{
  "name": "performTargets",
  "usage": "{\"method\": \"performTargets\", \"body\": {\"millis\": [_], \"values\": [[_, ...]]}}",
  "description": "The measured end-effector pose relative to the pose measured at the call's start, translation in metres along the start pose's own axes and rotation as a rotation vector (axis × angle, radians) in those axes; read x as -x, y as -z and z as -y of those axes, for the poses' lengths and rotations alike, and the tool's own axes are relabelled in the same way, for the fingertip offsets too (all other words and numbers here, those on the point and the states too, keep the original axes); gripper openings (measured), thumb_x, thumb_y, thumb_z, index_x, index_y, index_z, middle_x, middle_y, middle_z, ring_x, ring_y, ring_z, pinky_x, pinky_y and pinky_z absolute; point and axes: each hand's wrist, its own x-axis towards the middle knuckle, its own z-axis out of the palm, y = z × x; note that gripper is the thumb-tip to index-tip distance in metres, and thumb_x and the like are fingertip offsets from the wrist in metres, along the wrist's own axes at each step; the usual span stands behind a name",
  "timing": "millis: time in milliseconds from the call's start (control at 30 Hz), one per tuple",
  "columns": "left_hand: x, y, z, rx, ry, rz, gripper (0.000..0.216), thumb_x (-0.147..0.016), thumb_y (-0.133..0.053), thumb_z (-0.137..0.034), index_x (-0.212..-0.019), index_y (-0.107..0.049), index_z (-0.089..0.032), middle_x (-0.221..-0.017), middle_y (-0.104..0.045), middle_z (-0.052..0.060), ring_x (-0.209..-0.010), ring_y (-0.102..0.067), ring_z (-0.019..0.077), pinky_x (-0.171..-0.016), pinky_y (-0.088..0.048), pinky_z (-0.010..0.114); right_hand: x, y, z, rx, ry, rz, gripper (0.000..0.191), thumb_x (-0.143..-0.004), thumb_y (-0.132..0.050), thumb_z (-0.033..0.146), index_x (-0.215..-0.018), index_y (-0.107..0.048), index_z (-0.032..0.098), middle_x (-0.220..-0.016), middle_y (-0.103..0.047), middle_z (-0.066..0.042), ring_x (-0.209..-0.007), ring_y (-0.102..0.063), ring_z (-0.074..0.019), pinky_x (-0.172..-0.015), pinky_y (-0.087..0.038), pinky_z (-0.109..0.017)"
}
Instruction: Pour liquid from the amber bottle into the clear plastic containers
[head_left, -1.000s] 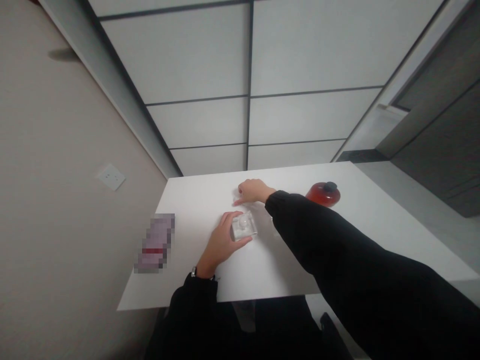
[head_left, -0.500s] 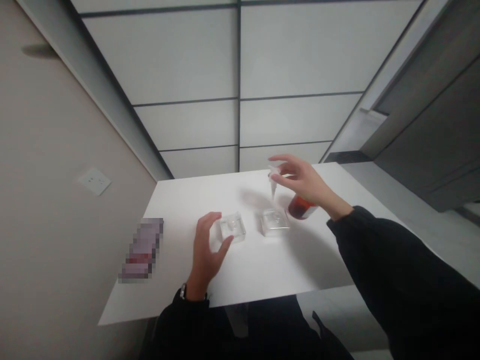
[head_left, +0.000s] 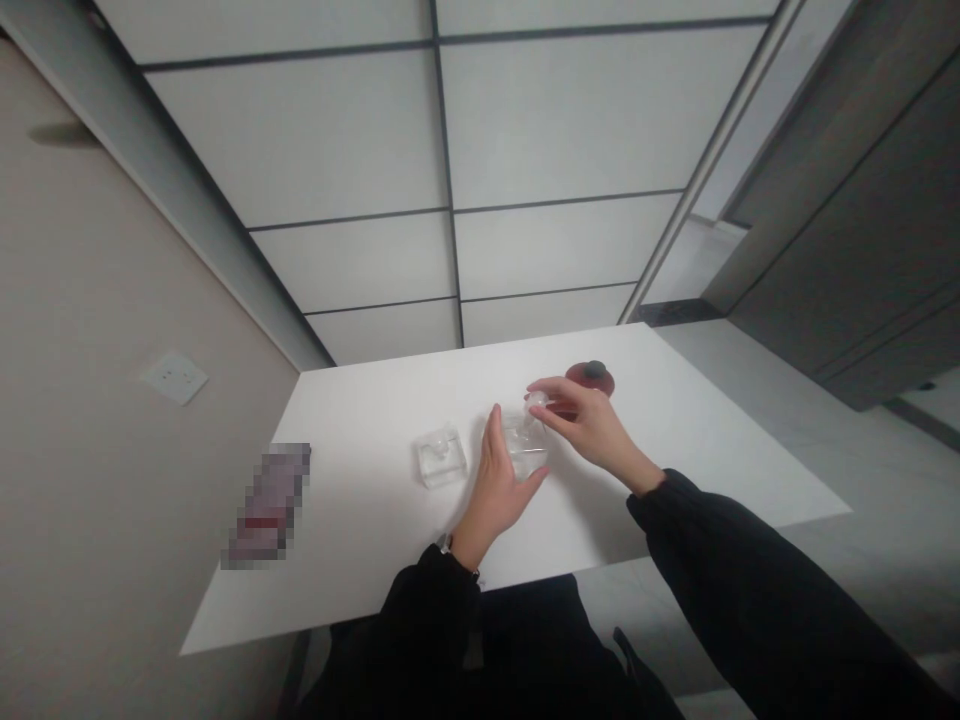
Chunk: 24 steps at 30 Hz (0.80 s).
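Note:
My left hand (head_left: 501, 485) is curved around a clear square glass container (head_left: 527, 462), its fingers along the left side and thumb at the near right corner. Pinched in my right hand (head_left: 589, 425) is a small whitish translucent piece with a tapered tip (head_left: 537, 401), held at the container's far right corner. My fingers partly cover this piece. A second clear square glass container (head_left: 441, 462) stands on the white table (head_left: 360, 540) to the left of my left hand. Just beyond my right hand is a red bottle (head_left: 576, 376) with a dark grey top, partly hidden.
A pixelated purplish object (head_left: 266, 505) lies near the table's left edge. Beside the table is a wall with a white socket plate (head_left: 175, 378). White panelled doors (head_left: 360, 140) rise behind the table's far edge.
My left hand has moved right, from the left glass container to the right one. My right hand has lowered the whitish piece to that container, and the view has shifted, showing the red bottle's top.

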Motion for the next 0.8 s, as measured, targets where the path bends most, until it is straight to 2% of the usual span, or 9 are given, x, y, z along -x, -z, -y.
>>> {"method": "performTargets", "body": {"millis": [67,200,333,400,533,600,700,767,800], "values": [[-0.004,-0.003,0.007,0.039,0.049,0.012,0.102,-0.089,-0.074,-0.021,-0.163,-0.004,-0.024,-0.172,-0.019,0.022,-0.162,-0.019,0.0358,-0.131,-0.021,0.061,0.003,-0.002,-0.003,0.022,0.002,0.079,0.028,-0.093,-0.07,0.041,-0.112,-0.073,0.021,-0.116,-0.076,-0.01,-0.102,-0.073,-0.0233,-0.093,-0.062,-0.043],[0.0,-0.002,0.014,0.021,0.067,-0.042,0.083,-0.087,-0.076,-0.019,-0.156,-0.029,-0.025,-0.158,-0.046,0.017,-0.152,-0.042,0.0351,-0.127,-0.031,0.06,0.011,0.001,-0.003,0.052,0.004,0.196,0.026,-0.094,-0.068,0.039,-0.112,-0.075,0.021,-0.112,-0.078,-0.009,-0.102,-0.074,-0.0249,-0.094,-0.061,-0.043],[0.012,0.006,0.016,0.021,0.026,-0.03,0.081,-0.088,-0.078,-0.024,-0.155,-0.033,-0.025,-0.154,-0.05,0.016,-0.148,-0.046,0.0349,-0.125,-0.035,0.059,0.016,0.005,0.0,0.066,0.027,0.312,0.03,-0.096,-0.066,0.041,-0.119,-0.074,0.023,-0.116,-0.079,-0.009,-0.105,-0.074,-0.0262,-0.097,-0.06,-0.044],[0.018,0.01,0.017,0.022,0.017,-0.014,0.081,-0.09,-0.077,-0.026,-0.157,-0.032,-0.026,-0.155,-0.049,0.016,-0.149,-0.045,0.0352,-0.125,-0.035,0.059,0.018,0.003,-0.002,0.074,0.067,0.322,0.031,-0.098,-0.066,0.042,-0.122,-0.074,0.025,-0.117,-0.079,-0.007,-0.105,-0.075,-0.0265,-0.098,-0.059,-0.044],[0.024,0.016,0.019,0.018,0.001,0.0,0.08,-0.092,-0.074,-0.03,-0.159,-0.03,-0.027,-0.159,-0.045,0.017,-0.151,-0.043,0.035,-0.126,-0.033,0.06,0.025,-0.011,-0.016,0.082,0.134,0.198,0.034,-0.095,-0.07,0.045,-0.126,-0.072,0.03,-0.122,-0.077,-0.007,-0.11,-0.073,-0.0285,-0.099,-0.058,-0.046],[0.025,0.017,0.019,0.009,-0.002,0.008,0.079,-0.093,-0.073,-0.031,-0.159,-0.029,-0.027,-0.161,-0.043,0.017,-0.152,-0.042,0.0345,-0.127,-0.032,0.06,0.03,-0.022,-0.026,0.083,0.126,0.114,0.04,-0.093,-0.073,0.048,-0.127,-0.069,0.028,-0.117,-0.076,-0.009,-0.107,-0.072,-0.03,-0.1,-0.056,-0.05],[0.026,0.017,0.019,0.001,0.016,0.016,0.08,-0.094,-0.072,-0.031,-0.16,-0.028,-0.027,-0.163,-0.042,0.017,-0.154,-0.04,0.034,-0.127,-0.032,0.06,0.038,-0.039,-0.041,0.073,0.097,-0.035,0.068,-0.085,-0.08,0.055,-0.14,-0.053,0.025,-0.105,-0.071,-0.009,-0.099,-0.071,-0.0301,-0.1,-0.055,-0.056],[0.026,0.016,0.019,-0.002,0.036,0.011,0.08,-0.094,-0.072,-0.029,-0.16,-0.028,-0.027,-0.164,-0.041,0.017,-0.155,-0.038,0.0344,-0.127,-0.032,0.06,0.043,-0.049,-0.046,0.033,0.087,-0.101,0.09,-0.079,-0.084,0.059,-0.149,-0.039,0.025,-0.112,-0.068,-0.01,-0.108,-0.069,-0.0306,-0.106,-0.052,-0.057],[0.026,0.016,0.019,-0.003,0.042,0.009,0.08,-0.094,-0.072,-0.028,-0.16,-0.028,-0.027,-0.164,-0.04,0.017,-0.155,-0.037,0.0346,-0.128,-0.032,0.06,0.046,-0.053,-0.047,-0.01,0.076,-0.115,0.095,-0.078,-0.085,0.059,-0.151,-0.035,0.026,-0.12,-0.066,-0.011,-0.117,-0.066,-0.031,-0.11,-0.05,-0.057]]}}
